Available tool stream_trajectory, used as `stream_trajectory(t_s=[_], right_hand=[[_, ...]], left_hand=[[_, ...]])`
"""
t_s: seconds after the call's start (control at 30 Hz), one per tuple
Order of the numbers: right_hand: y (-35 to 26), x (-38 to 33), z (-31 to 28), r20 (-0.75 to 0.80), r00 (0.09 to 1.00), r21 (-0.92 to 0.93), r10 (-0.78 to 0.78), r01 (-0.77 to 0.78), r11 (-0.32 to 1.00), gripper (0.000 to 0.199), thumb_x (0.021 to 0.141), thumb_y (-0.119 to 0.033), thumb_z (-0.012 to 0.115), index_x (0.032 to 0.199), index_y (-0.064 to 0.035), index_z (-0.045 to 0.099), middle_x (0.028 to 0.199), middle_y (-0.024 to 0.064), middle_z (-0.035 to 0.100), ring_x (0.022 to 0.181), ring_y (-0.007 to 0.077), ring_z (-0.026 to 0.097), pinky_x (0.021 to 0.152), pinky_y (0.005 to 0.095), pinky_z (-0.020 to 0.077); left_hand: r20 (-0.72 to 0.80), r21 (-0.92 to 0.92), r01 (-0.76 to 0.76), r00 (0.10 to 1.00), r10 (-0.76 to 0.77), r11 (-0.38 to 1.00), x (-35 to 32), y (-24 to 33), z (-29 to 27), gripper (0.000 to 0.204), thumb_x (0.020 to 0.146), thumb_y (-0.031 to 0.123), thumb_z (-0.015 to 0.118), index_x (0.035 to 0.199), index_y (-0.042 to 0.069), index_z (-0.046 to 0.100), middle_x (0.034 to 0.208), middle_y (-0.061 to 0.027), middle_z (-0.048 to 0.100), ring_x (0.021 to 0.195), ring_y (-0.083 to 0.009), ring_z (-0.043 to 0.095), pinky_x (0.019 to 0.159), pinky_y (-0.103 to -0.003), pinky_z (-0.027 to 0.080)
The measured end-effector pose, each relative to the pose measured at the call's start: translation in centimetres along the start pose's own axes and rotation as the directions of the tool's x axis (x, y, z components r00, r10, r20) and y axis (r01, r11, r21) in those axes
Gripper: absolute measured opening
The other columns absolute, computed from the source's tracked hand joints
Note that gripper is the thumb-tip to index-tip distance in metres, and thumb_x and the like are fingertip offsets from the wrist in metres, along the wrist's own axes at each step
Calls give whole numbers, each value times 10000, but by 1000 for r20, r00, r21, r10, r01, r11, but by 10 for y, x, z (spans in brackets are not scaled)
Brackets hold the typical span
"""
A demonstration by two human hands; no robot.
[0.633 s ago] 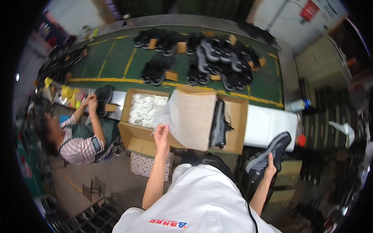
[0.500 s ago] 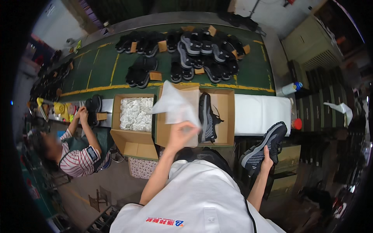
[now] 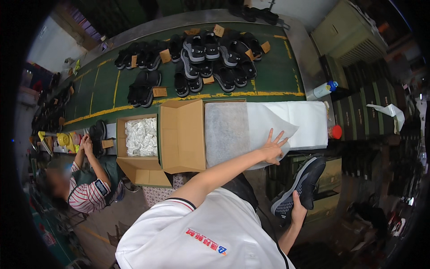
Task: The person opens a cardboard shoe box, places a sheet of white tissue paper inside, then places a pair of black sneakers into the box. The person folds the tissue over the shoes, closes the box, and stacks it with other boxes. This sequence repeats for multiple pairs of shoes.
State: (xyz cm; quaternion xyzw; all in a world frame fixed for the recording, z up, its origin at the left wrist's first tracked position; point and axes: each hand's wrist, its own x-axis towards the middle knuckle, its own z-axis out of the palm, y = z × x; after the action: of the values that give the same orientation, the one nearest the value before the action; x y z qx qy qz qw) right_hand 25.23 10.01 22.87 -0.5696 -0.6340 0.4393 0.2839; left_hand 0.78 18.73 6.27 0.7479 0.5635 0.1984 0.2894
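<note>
Head view, the only one I've got. My left hand [image 3: 272, 150] is stretched out with the fingers [image 3: 278, 140] spread wide and flat, pressing down on a thin white sheet of tissue paper [image 3: 251, 130] that's draped over the open brown cardboard box [image 3: 181, 134]. The paper runs from under my fingertips away to the left, covering the box's inside, and its loose corner pokes out just past my fingers to the right, over the stack of white sheets [image 3: 309, 123]. My right hand [image 3: 296, 207] is down low, fingers wrapped around the heel end of a black knit sneaker with a grey speckled sole [image 3: 301, 186], toe pointing up toward the left hand.

What could go wrong, I reckon: the tissue is flimsy, so a drag of the palm could crease or tear it, or it slides off since only one spot is pinned. The sneaker is held by one end, so it could swing or slip.

Versus half a second ago: the sheet was up in the air, pinched in my left hand above the box; now it's laid flat. The sneaker has barely moved.
</note>
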Motion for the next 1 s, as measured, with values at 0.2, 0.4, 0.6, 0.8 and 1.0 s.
stream_trajectory(t_s=[0.2,0.4,0.6,0.8,1.0], right_hand=[[-70,22,-20,582,813,-272,8,185,944,588,897,-110,774,1429,39,570,1444,169,617,1355,271,547,1144,390,397],[-142,94,52,937,344,-188,-57,635,749,526,758,-242,835,1183,-7,635,1242,146,669,1213,311,582,1120,500,402],[-187,100,157,740,-192,259,-645,966,10,363,641,-326,883,814,-57,712,968,83,747,1011,318,647,1082,592,414],[-197,15,231,514,191,341,-836,849,403,824,879,-417,745,1556,-127,375,1684,165,290,1524,384,311,1195,550,297],[-158,2,264,826,235,347,-513,506,790,1113,834,-462,817,1650,1,219,1721,176,233,1593,318,207,1275,469,191]], left_hand=[[399,-908,389,916,38,156,-33,-9,-95,625,1023,471,606,1504,84,508,1563,-188,471,1380,-341,478,1150,-453,374],[185,-980,200,916,355,-7,-131,-29,-112,493,1000,143,719,1420,-33,531,1353,-190,653,1176,-249,661,1035,-389,524],[-377,-926,-374,922,-93,46,-236,-31,-88,641,854,79,835,1390,-84,522,1340,-142,644,1247,-212,581,1042,-341,491],[-618,-783,-545,626,-475,301,-328,18,-99,812,718,67,911,1398,-51,484,1299,-121,618,1200,-193,583,945,-308,521],[-501,-797,-594,552,-667,107,-348,40,-81,868,780,132,907,1513,12,457,1420,-69,589,1312,-203,535,1151,-386,434]])
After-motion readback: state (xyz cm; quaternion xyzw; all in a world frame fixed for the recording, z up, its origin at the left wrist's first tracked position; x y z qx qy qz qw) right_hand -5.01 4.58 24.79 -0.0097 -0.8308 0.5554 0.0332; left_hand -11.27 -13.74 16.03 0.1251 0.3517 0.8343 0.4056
